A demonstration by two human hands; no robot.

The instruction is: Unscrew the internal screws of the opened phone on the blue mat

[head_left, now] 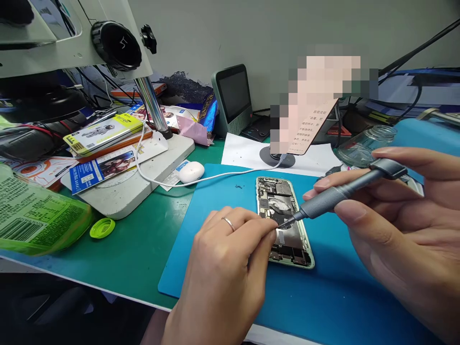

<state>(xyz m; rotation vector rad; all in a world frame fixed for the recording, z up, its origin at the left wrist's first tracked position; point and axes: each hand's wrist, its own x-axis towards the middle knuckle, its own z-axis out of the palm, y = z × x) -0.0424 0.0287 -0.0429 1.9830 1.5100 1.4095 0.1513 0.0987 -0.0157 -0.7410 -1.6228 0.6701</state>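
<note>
An opened phone (287, 239) with its inner parts showing lies on the blue mat (345, 287). My right hand (391, 215) holds a grey screwdriver (334, 196) by its handle, tilted down to the left over the phone. Wearing a ring, my left hand (230, 258) has thumb and index finger pinched together at the screwdriver's tip, above the phone's left side. Whether a tiny part sits between those fingertips is too small to tell.
A microscope stand (172, 148) fills the left, with boxes and cards on its base. Nearby are a white earbud case (191, 172), green cap (102, 228), green bag (39, 211), smart display (233, 100), glass jar (370, 143) and a cable (215, 177).
</note>
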